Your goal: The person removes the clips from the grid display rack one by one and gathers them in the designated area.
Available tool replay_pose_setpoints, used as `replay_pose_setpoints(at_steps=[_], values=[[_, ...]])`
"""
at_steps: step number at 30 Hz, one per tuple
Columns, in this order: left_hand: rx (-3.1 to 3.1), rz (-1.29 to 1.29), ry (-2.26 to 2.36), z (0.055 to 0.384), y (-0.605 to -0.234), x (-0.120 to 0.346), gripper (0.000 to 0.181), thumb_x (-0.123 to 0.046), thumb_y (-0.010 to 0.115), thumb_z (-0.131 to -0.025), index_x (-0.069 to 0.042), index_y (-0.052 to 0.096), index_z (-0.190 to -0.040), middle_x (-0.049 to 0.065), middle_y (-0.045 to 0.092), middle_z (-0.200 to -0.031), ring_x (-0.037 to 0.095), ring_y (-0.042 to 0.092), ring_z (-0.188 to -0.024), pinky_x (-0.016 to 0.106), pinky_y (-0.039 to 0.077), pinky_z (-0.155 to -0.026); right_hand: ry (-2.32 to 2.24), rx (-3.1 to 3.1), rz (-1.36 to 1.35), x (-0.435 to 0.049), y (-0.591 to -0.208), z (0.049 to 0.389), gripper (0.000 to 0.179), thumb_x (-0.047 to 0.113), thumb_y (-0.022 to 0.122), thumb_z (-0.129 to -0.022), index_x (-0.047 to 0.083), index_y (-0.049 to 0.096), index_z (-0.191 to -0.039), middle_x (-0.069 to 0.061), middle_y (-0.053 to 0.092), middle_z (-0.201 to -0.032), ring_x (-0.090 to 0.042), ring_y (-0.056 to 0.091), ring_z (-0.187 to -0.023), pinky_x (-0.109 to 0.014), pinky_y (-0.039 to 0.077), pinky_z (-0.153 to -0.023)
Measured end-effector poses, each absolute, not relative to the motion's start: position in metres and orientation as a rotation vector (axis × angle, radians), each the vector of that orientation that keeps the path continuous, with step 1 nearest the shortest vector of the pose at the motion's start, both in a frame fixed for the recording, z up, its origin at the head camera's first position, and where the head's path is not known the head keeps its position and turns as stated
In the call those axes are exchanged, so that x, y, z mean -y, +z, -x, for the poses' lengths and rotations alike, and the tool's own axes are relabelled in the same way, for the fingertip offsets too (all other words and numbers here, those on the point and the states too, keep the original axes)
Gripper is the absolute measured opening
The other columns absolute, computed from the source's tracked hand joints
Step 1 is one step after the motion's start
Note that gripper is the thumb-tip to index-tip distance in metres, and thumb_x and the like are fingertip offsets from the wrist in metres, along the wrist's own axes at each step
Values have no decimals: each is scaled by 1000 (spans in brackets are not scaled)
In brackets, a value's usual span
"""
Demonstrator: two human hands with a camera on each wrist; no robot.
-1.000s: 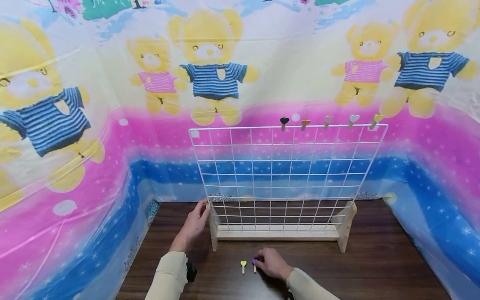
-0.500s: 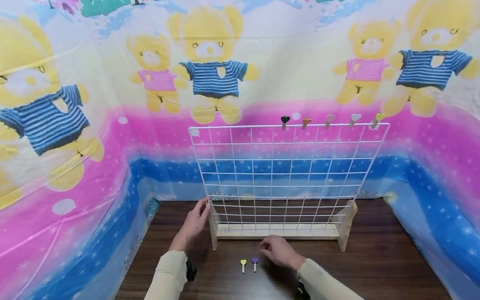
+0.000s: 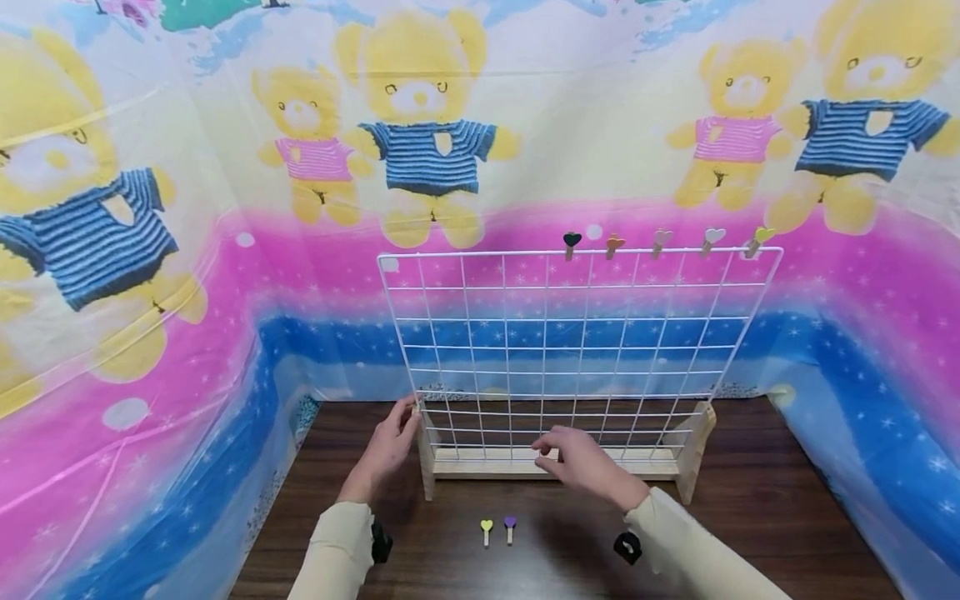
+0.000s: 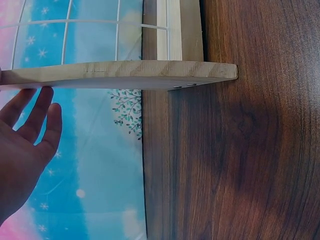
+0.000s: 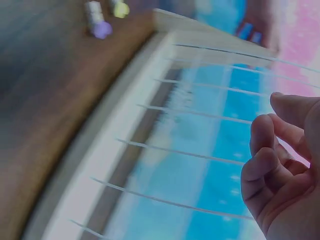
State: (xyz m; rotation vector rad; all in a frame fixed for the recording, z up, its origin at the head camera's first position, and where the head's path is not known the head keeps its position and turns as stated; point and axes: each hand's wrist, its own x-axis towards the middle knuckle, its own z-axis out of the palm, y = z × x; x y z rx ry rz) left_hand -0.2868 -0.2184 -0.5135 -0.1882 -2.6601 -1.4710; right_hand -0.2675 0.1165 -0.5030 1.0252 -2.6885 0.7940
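Note:
A white wire grid rack (image 3: pixel 525 346) stands upright in a pale wooden stand (image 3: pixel 555 476). My left hand (image 3: pixel 390 442) grips the upper end of the stand's left leg (image 4: pixel 150 70); several fingertips touch its outer face in the left wrist view. Nothing is in my right hand (image 3: pixel 581 462), which hovers before the rack's lower part with loosely bent fingers. Closer to me, a yellow heart clothespin (image 3: pixel 487 532) and a purple heart clothespin (image 3: pixel 510 529) lie side by side on the table. Several heart clothespins, among them a dark green clothespin (image 3: pixel 572 244), are clipped along the rack's top wire.
The dark wood-grain table (image 3: pixel 765 517) is enclosed at the back and sides by a curtain (image 3: pixel 585 125) printed with teddy bears. At the right, the stand's other leg (image 3: pixel 696 454) rests on the table. Both wrists wear black straps.
My right hand has left the purple clothespin, which stays on the table, and has risen forward and to the right toward the rack. The left hand keeps its place on the stand.

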Motion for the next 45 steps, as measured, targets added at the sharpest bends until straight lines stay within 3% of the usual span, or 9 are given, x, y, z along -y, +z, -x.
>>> replay_pose_setpoints(at_steps=[11, 18, 29, 36, 45], values=[[2671, 182, -1462, 288, -512, 220, 38, -23, 44, -102, -17, 42, -140, 18, 52, -132, 31, 48, -123, 50, 41, -96, 850, 2635, -998, -129, -417, 262, 18, 17, 68, -89, 13, 69, -106, 7, 61, -92, -2, 54, -71, -22, 48, -61], [2663, 200, -1450, 287, -509, 220, 37, -22, 44, -102, -18, 43, -139, 18, 53, -131, 30, 49, -121, 50, 41, -95, 880, 2512, -966, -142, -361, 260, 20, 13, 68, -89, 9, 68, -109, 0, 62, -95, -4, 50, -62, -22, 46, -52], [2668, 216, -1450, 287, -509, 220, 37, -22, 44, -102, -21, 42, -140, 17, 51, -133, 30, 48, -122, 50, 41, -95, 860, 2173, -906, -145, -282, 259, 24, 7, 71, -85, 4, 69, -108, -4, 63, -92, -7, 53, -56, -22, 46, -52], [2660, 211, -1456, 286, -508, 220, 37, -21, 43, -103, -20, 42, -139, 17, 53, -130, 30, 49, -121, 50, 41, -95, 918, 1978, -906, -134, -251, 263, 28, -1, 72, -82, -2, 68, -110, -9, 63, -100, -9, 59, -55, -15, 46, -52], [2683, 193, -1456, 287, -515, 221, 38, -25, 41, -103, -23, 40, -141, 17, 50, -134, 32, 47, -123, 51, 40, -96, 976, 2153, -753, -125, -236, 269, 36, 12, 66, -90, 6, 61, -125, -7, 57, -115, -8, 61, -58, -21, 50, -52]])
